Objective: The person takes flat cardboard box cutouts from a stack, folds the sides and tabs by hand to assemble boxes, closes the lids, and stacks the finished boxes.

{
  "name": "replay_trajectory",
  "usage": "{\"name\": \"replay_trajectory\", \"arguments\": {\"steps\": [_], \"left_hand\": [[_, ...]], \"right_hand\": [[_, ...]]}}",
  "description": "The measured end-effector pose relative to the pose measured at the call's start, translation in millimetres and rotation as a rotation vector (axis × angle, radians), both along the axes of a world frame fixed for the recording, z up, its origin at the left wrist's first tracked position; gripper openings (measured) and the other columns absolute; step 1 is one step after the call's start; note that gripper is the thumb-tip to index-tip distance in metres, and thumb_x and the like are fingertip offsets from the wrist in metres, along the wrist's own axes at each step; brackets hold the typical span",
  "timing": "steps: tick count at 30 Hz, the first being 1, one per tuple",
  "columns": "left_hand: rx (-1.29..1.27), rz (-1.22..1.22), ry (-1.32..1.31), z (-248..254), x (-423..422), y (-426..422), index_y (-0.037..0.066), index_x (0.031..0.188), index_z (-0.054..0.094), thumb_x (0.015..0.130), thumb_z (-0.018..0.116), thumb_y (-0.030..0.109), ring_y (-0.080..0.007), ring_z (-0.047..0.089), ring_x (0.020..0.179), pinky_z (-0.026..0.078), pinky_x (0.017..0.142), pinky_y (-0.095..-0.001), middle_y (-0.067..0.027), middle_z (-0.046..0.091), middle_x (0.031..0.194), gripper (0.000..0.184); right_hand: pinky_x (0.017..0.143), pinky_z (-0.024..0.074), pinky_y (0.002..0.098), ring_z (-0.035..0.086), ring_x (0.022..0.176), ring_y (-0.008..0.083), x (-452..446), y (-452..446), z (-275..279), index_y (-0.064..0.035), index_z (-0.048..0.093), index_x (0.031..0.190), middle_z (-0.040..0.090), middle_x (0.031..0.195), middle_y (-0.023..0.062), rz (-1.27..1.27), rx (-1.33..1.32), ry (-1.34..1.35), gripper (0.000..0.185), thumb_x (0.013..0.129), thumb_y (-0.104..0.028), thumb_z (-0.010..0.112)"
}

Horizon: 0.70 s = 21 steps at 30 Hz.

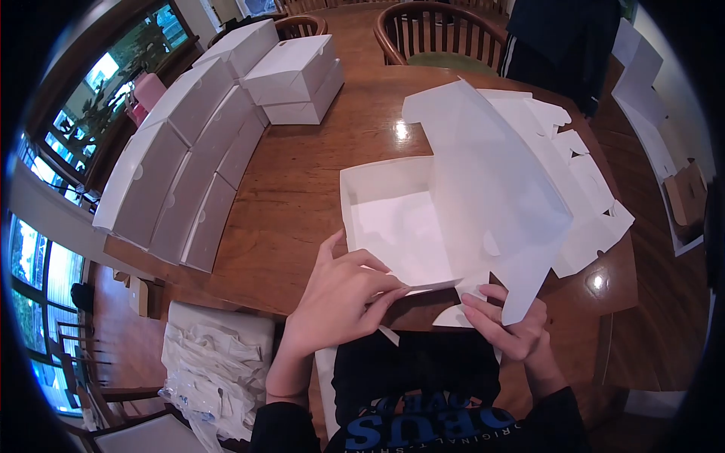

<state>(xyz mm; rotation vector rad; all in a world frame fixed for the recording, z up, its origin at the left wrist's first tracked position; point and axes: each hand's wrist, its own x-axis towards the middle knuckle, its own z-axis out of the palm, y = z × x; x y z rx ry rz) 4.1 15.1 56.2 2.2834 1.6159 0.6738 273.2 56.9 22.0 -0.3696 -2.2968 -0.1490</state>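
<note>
A white cardboard box point(400, 219), partly folded, lies on the wooden table in front of me. Its tray-like base has raised walls, and its lid panel point(498, 174) stands up on the right side. My left hand point(351, 291) pinches the near wall of the base between thumb and fingers. With its fingers closed, my right hand point(513, 321) grips a side flap point(474, 294) at the near right corner. Part of the lid hangs over that hand. Flat white box blanks point(581, 181) lie under and beyond the lid.
Folded white boxes point(189, 143) stand stacked along the table's left side. Wooden chairs point(442, 34) are at the far edge. A seat with crumpled plastic wrapping point(215, 355) is at lower left. Dark clothing point(563, 45) shows at far right.
</note>
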Motion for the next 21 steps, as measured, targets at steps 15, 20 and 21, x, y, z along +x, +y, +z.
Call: {"name": "replay_trajectory", "arguments": {"steps": [15, 20, 21], "left_hand": [[0.013, -0.006, 0.049, 3.6, 15.7, -2.8, 0.010, 0.082, 0.076, 0.079, 0.072, 0.011, -0.0210, 0.067, 0.089, 0.024, 0.112, -0.0600, -0.0046, 0.070, 0.079, 0.005], [0.021, -0.021, 0.016, 1.6, 15.2, -0.9, 0.009, 0.079, 0.074, 0.077, 0.071, 0.009, -0.0228, 0.067, 0.085, 0.025, 0.111, -0.0602, -0.0057, 0.068, 0.073, 0.004], [0.022, -0.026, -0.001, 1.4, 14.9, -1.3, 0.010, 0.079, 0.074, 0.077, 0.071, 0.009, -0.0229, 0.067, 0.084, 0.024, 0.111, -0.0603, -0.0057, 0.067, 0.072, 0.004]], "right_hand": [[0.061, 0.0547, 0.0266, 0.070, 0.076, 0.0207, -14.1, 7.1, -14.1, -0.0005, 0.073, 0.091, 0.073, 0.088, 0.0104, -0.068, -0.011, 0.150, 0.024, 0.067, 0.001, 0.071], [0.062, 0.0553, 0.0277, 0.070, 0.073, 0.0220, -15.6, 7.4, -9.6, 0.0012, 0.073, 0.092, 0.073, 0.089, 0.0123, -0.097, -0.045, 0.160, 0.029, 0.064, 0.005, 0.067], [0.062, 0.0553, 0.0277, 0.070, 0.073, 0.0220, -14.7, 7.7, -8.6, 0.0012, 0.073, 0.092, 0.073, 0.089, 0.0123, -0.097, -0.046, 0.159, 0.029, 0.064, 0.005, 0.067]]}}
